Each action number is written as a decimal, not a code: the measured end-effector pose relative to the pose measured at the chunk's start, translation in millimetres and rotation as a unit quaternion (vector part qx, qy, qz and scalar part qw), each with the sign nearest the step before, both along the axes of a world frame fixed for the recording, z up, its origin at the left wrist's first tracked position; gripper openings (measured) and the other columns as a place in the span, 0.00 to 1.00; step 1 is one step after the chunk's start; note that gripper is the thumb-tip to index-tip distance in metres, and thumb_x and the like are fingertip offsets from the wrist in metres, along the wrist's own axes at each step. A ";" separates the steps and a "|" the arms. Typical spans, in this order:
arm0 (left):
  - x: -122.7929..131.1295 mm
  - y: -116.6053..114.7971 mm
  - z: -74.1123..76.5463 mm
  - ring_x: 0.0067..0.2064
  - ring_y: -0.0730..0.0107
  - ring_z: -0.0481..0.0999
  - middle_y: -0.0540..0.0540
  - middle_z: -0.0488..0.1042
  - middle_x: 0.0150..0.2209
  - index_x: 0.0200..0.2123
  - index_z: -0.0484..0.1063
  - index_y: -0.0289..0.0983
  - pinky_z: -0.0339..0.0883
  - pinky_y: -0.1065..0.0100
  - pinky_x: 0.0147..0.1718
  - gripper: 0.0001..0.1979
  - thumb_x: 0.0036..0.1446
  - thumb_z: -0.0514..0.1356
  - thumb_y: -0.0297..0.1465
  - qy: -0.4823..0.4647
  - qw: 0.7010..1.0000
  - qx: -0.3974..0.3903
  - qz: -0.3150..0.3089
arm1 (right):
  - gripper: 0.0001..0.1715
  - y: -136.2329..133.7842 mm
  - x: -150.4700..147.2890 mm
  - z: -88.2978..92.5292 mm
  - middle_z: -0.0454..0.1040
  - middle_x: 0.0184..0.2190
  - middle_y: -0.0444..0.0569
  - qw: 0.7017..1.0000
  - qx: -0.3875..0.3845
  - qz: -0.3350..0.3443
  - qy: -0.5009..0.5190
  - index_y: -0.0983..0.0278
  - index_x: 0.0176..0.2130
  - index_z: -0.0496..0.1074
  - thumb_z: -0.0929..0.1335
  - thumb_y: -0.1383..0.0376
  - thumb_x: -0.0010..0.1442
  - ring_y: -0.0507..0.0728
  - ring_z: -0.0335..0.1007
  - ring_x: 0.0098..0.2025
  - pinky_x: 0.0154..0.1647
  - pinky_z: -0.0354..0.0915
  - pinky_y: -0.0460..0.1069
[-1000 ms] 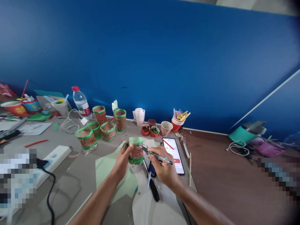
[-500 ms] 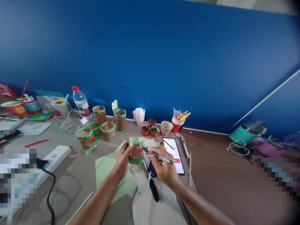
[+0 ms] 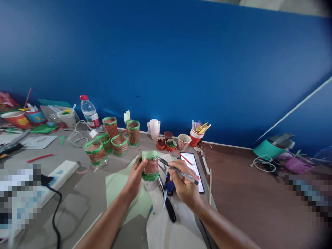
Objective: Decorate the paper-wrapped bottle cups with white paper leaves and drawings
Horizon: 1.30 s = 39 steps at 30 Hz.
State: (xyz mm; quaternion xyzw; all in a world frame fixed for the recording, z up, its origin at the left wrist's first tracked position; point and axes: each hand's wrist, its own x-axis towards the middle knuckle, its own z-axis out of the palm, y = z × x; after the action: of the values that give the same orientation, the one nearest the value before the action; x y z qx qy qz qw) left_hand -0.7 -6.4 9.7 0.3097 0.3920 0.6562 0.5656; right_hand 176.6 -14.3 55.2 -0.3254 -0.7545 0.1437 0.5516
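My left hand point(image 3: 136, 174) is wrapped round the left side of a small painted cup point(image 3: 150, 167), brown in the middle with green bands at top and bottom. In my right hand point(image 3: 183, 178) is a pen point(image 3: 181, 172) with a clear barrel, gripped between thumb and fingers. Its tip points left, at the cup's upper right side; whether it touches cannot be seen. Beneath the hands lie a black-handled tool point(image 3: 170, 209), dark blue scissors point(image 3: 169, 185), white paper point(image 3: 173, 228) and a pale green sheet point(image 3: 116, 183).
Several brown-and-green painted cups point(image 3: 95, 154) stand at the back left near a water bottle point(image 3: 90, 112). Small paint cups point(image 3: 161, 143) sit behind my hands. A phone point(image 3: 198, 174) lies right, a red cup of wooden cutlery point(image 3: 196, 136) behind it. A power strip point(image 3: 59, 178) lies left.
My right hand has shifted slightly right, and the pen tip has moved a little up and right along the cup's edge. The left hand and cup have barely moved.
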 end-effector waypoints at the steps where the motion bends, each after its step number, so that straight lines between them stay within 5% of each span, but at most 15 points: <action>1: -0.3 0.0 -0.3 0.42 0.59 0.77 0.43 0.79 0.40 0.40 0.74 0.36 0.68 0.61 0.44 0.18 0.50 0.66 0.42 0.006 1.000 0.004 -0.001 | 0.12 -0.4 1.0 0.4 0.78 0.34 0.49 1.000 -0.007 0.000 0.008 0.60 0.44 0.72 0.65 0.71 0.62 0.57 0.73 0.37 0.41 0.69 0.53; 8: -1.8 1.5 3.6 0.41 0.58 0.78 0.43 0.80 0.38 0.38 0.73 0.35 0.69 0.64 0.41 0.20 0.48 0.66 0.45 0.023 1.000 0.002 0.000 | 0.14 -3.7 2.7 5.1 0.77 0.29 0.46 0.998 -0.015 0.050 0.043 0.60 0.47 0.71 0.64 0.71 0.63 0.55 0.73 0.31 0.35 0.69 0.51; 17: -3.8 -0.5 16.3 0.39 0.53 0.80 0.37 0.81 0.37 0.37 0.76 0.32 0.70 0.59 0.43 0.28 0.43 0.67 0.51 0.003 0.999 0.014 -0.029 | 0.14 0.0 2.7 3.1 0.77 0.38 0.50 0.998 -0.057 0.020 0.003 0.60 0.50 0.69 0.63 0.67 0.64 0.54 0.73 0.31 0.37 0.70 0.51; 24: -5.1 0.6 10.5 0.42 0.51 0.80 0.37 0.81 0.36 0.37 0.75 0.33 0.70 0.57 0.44 0.27 0.42 0.69 0.49 -0.012 0.998 0.013 -0.055 | 0.18 9.6 0.1 -2.4 0.77 0.43 0.50 0.992 -0.083 0.073 0.053 0.58 0.55 0.66 0.61 0.66 0.67 0.49 0.69 0.23 0.31 0.70 0.49; 32: -6.2 1.4 7.7 0.40 0.55 0.80 0.38 0.80 0.37 0.40 0.74 0.33 0.70 0.58 0.43 0.28 0.43 0.68 0.50 0.011 0.997 0.025 -0.066 | 0.15 18.5 -5.5 8.4 0.77 0.43 0.53 0.994 -0.089 0.056 0.035 0.62 0.52 0.66 0.61 0.65 0.66 0.49 0.71 0.23 0.30 0.70 0.48; 39: -7.6 0.2 10.9 0.40 0.55 0.80 0.37 0.81 0.38 0.39 0.75 0.33 0.70 0.59 0.42 0.27 0.43 0.68 0.48 -0.006 0.997 0.038 -0.071 | 0.16 12.1 2.3 9.2 0.76 0.28 0.47 0.991 -0.097 0.077 -0.059 0.64 0.52 0.67 0.60 0.65 0.66 0.53 0.71 0.25 0.31 0.68 0.47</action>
State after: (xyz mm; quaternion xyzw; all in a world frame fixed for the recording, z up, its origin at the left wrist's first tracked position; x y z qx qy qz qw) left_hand -8.3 -6.1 20.6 0.3536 0.3408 0.6307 0.6009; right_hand 178.9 -2.2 64.4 -0.3258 -0.7909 0.2389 0.4597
